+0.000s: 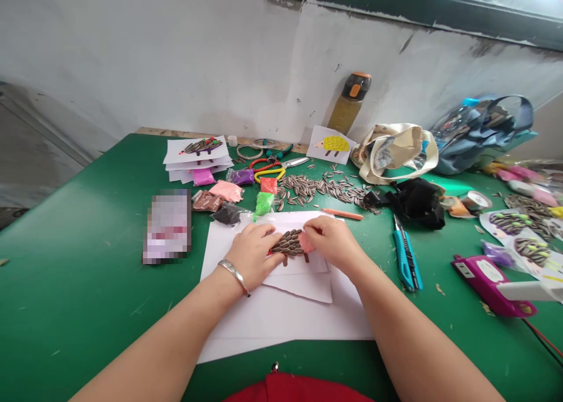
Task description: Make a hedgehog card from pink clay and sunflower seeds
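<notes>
A hedgehog picture with a body of overlapping sunflower seeds [288,243] lies on a white card [308,284]. Pink clay [306,242] covers the body's right end, and brown legs [307,257] show below it. My left hand [253,250], wearing a silver bangle, rests on the card with its fingers apart, touching the seeds' left side. At the pink clay, my right hand [328,237] has thumb and forefinger pinched together; whatever is between those fingertips is hidden. Larger white sheets [246,326] lie underneath the card.
Loose sunflower seeds [299,188] are scattered behind the sheets, beside bags of coloured clay [226,191] and scissors [292,162]. A phone [167,226] lies left. To the right are an orange pencil-like tool [343,214], a blue utility knife [404,255] and a purple device [488,281].
</notes>
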Demonstrator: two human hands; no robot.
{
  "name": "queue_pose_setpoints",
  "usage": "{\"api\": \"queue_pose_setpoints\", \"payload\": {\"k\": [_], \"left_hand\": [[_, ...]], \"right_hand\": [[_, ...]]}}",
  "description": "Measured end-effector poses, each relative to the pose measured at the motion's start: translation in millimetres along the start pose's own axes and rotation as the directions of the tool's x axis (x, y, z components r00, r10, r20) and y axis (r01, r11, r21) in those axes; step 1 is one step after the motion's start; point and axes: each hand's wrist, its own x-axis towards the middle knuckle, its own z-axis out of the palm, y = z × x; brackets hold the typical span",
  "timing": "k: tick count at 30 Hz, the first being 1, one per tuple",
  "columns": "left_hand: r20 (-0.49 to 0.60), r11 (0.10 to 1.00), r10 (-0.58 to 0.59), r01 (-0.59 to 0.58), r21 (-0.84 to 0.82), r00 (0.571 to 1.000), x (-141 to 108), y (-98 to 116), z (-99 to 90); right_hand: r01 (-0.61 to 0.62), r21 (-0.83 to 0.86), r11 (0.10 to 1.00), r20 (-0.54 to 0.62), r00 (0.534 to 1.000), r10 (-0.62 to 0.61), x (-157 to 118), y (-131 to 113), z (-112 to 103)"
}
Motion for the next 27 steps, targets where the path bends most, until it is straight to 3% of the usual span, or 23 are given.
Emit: {"api": "queue_pose_setpoints", "payload": {"k": [4,10,16,27], "left_hand": [[-0.010,1.000,0.012,-0.012,0.000,1.000,0,-1,0.5],[-0.005,1.000,0.004,-0.004,0.001,1.000,0,-1,0.5],[0.009,1.000,-0.009,0.009,0.012,1.000,0,0,0.4],[0.016,1.000,-0.020,0.019,0.020,1.000,0,0,-0.1]], "right_hand": [[0.024,0.014,1.000,-0.078,0.997,-0.023,0,-1,0],[0.169,-0.006,0.986,-0.002,0.986,-0.169,-3,-6,3],[0.167,-0.017,0.986,0.025,0.986,-0.166,-3,-7,3],[0.055,-0.073,0.996,-0.161,0.985,-0.066,9,13,1]]}}
